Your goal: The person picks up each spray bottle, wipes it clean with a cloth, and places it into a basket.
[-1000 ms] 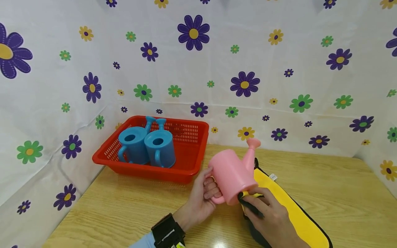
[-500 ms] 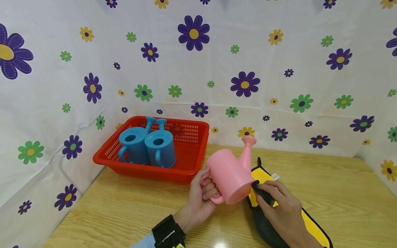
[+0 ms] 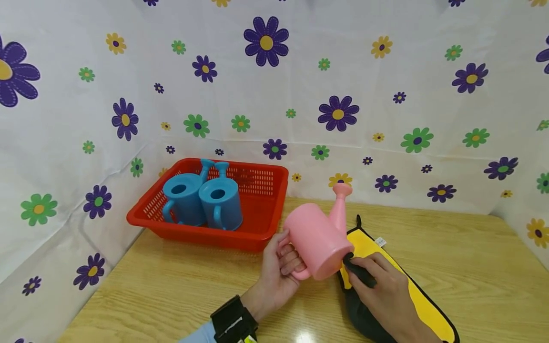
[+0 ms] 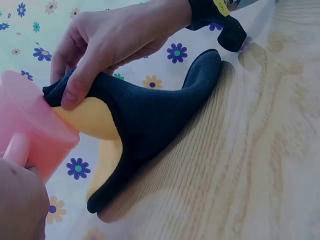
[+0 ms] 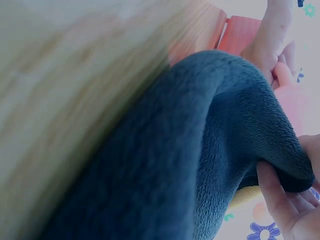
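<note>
A pink toy watering can (image 3: 316,243) is tilted above the table, its spout rising to the right. My left hand (image 3: 276,274) grips it by the handle. Bunched in my right hand (image 3: 388,288) is part of a cleaning cloth (image 3: 429,302), yellow on one side and dark grey on the other, with black edging. The pinched cloth meets the bottom edge of the can, as the left wrist view also shows with the can (image 4: 35,120) and the cloth (image 4: 155,112). The rest of the cloth lies on the table beneath my right hand. In the right wrist view, grey cloth (image 5: 165,145) covers much of the scene.
A red plastic basket (image 3: 206,240) stands at the back left. Inside it are two blue watering cans (image 3: 188,207), side by side. Behind the wooden table (image 3: 206,281) hangs a white sheet (image 3: 291,90) printed with flowers.
My right hand has moved right and up with the cloth along the can's base, then slightly back left. The can has turned a little, its spout shifting left. My left hand keeps its grip.
</note>
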A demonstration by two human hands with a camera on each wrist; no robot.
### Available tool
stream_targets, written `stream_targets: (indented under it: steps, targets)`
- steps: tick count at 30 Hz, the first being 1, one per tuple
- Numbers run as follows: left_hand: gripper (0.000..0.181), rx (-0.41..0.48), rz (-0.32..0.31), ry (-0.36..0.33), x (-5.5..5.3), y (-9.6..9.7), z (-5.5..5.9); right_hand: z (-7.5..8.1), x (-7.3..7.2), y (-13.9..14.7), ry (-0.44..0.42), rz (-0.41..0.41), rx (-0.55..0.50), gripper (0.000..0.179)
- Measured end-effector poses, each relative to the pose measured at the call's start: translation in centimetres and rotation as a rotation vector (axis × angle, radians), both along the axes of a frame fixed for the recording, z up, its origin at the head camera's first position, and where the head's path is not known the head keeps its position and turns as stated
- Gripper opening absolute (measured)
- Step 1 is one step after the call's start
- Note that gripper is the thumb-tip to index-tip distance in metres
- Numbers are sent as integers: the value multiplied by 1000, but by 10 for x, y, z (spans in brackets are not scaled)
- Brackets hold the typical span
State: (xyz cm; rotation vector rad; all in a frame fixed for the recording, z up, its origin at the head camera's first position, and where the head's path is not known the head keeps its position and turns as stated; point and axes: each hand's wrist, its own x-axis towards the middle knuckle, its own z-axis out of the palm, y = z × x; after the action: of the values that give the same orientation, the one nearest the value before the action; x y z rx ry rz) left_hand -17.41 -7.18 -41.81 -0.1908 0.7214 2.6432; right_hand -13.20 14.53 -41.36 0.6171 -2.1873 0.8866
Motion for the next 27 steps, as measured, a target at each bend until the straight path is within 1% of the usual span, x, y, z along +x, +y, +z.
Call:
stream_targets:
  steps: [5,8,11,16,20,27]
  targets:
    - [45,28,5,1,-1,-1,0,-3,4,-10,-16,45,68,44]
    - [46,37,4,0,0,-1,0,-4,6,-16,-1,89,122,46]
    - [45,49,-2,7,-1,-2,1,-2,7,-22,34,126,166,47]
    - [45,63,-12,18,-1,0,1,-1,10,-27,53,160,225,48]
    - [45,59,-8,10,-1,2,0,-3,11,-28,49,178,252,46]
    - [45,31,-8,10,0,2,-1,-5,11,-25,40,181,254,47]
